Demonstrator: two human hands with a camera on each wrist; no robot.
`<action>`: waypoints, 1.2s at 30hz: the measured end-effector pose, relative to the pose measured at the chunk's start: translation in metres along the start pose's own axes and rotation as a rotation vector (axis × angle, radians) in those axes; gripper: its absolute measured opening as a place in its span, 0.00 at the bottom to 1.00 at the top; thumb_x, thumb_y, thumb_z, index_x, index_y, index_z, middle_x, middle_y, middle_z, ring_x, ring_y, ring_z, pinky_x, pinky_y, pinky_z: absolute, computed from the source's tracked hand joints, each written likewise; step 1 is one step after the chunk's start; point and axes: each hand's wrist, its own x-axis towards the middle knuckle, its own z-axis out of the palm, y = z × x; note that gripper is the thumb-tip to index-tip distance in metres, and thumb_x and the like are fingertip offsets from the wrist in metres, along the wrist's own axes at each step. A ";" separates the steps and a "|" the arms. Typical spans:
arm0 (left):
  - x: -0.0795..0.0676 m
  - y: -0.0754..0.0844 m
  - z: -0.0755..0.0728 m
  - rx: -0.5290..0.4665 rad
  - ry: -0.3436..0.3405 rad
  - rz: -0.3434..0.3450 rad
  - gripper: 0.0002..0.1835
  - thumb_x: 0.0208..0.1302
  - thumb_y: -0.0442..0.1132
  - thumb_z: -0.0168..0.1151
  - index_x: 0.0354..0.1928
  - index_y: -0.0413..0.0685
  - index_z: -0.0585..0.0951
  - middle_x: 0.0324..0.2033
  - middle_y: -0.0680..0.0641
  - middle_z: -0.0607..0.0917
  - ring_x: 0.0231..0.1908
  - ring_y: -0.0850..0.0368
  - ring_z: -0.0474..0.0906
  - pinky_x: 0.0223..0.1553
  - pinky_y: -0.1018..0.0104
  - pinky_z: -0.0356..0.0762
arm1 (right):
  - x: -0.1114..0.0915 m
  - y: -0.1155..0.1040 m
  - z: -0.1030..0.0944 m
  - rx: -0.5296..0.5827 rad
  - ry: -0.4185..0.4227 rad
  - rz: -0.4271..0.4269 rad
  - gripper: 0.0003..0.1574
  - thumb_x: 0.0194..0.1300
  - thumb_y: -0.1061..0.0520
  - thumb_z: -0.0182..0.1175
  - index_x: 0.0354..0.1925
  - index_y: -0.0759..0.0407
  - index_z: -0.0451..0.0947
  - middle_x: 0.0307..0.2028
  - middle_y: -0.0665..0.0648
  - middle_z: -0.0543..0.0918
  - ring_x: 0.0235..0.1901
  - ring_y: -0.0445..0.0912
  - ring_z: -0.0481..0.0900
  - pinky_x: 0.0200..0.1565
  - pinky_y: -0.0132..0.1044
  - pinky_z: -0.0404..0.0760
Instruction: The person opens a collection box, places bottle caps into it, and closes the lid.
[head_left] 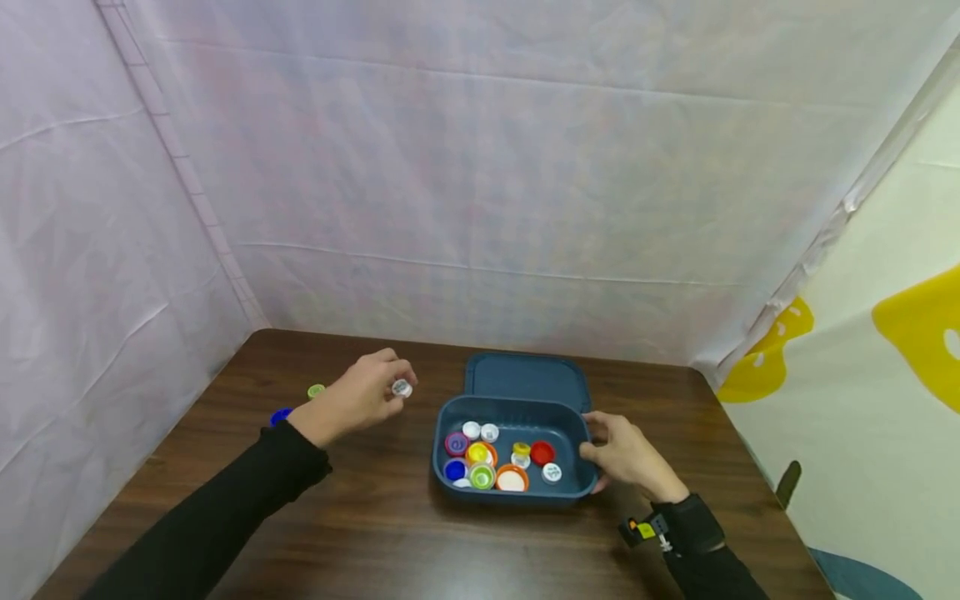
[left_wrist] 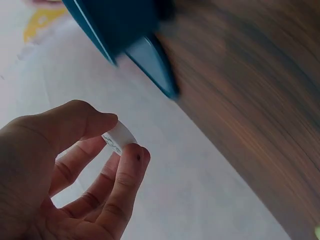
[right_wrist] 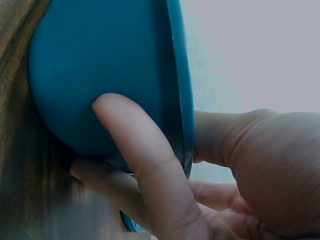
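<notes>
Black sleeves [head_left: 217, 517] come closest, reaching over the bench [head_left: 360, 533] from the near side of a dark blue box [head_left: 525, 412]. To the left of the box, the person's left hand [head_left: 360, 396] pinches a small white cap [head_left: 402, 388] between thumb and fingertips, seemingly lifted off the wood. On the box's right end, the right hand [head_left: 626, 450] grips the wall, thumb at the rim and fingers along the outside.

I take the step in hand to be bringing that 1 cap to the box, though the pose alone could also suit taking it out. If so, the next move calls for carrying it rightward over the rim and loosening the pinch above the bare floor near the right wall, with the right hand steadying the box.

So the white cap sits in the left hand's grasp, apart from the box and well away from the right hand. Inside the box lie more caps, among them a red cap [head_left: 542, 452] and a purple cap [head_left: 457, 443]. Farther left of the box, beyond the left wrist, rest 2 others: a blue cap [head_left: 281, 415] and a green cap [head_left: 316, 390].
</notes>
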 end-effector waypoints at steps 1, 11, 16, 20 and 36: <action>0.002 0.007 0.003 -0.008 -0.010 0.007 0.10 0.72 0.29 0.79 0.52 0.44 0.91 0.47 0.41 0.87 0.41 0.52 0.89 0.44 0.59 0.93 | 0.000 0.000 0.000 0.001 -0.001 0.000 0.42 0.79 0.64 0.68 0.83 0.73 0.69 0.66 0.78 0.89 0.22 0.52 0.91 0.29 0.51 0.95; 0.023 0.063 0.037 -0.063 -0.103 0.116 0.11 0.77 0.33 0.78 0.58 0.44 0.92 0.50 0.42 0.86 0.46 0.52 0.91 0.49 0.65 0.95 | 0.001 -0.001 0.000 0.004 -0.008 -0.003 0.41 0.78 0.65 0.68 0.83 0.73 0.70 0.67 0.78 0.88 0.23 0.52 0.91 0.30 0.51 0.95; 0.031 0.081 0.050 -0.064 -0.160 0.158 0.12 0.80 0.35 0.77 0.60 0.44 0.92 0.51 0.42 0.87 0.47 0.52 0.90 0.48 0.66 0.93 | 0.000 -0.001 0.000 0.004 -0.010 0.007 0.41 0.79 0.65 0.68 0.83 0.73 0.70 0.68 0.79 0.87 0.23 0.52 0.91 0.30 0.51 0.95; 0.035 0.092 0.058 -0.062 -0.209 0.162 0.13 0.81 0.35 0.76 0.62 0.46 0.91 0.52 0.42 0.87 0.44 0.55 0.86 0.46 0.69 0.90 | -0.001 -0.001 0.000 0.006 -0.008 0.010 0.41 0.80 0.65 0.68 0.84 0.72 0.69 0.69 0.79 0.86 0.23 0.52 0.91 0.30 0.50 0.95; 0.026 0.082 0.052 -0.060 -0.156 0.066 0.14 0.81 0.39 0.77 0.62 0.46 0.92 0.57 0.39 0.88 0.50 0.50 0.89 0.53 0.58 0.95 | 0.000 0.000 0.000 0.006 -0.003 0.006 0.41 0.80 0.64 0.68 0.83 0.72 0.70 0.68 0.79 0.87 0.23 0.52 0.91 0.30 0.50 0.95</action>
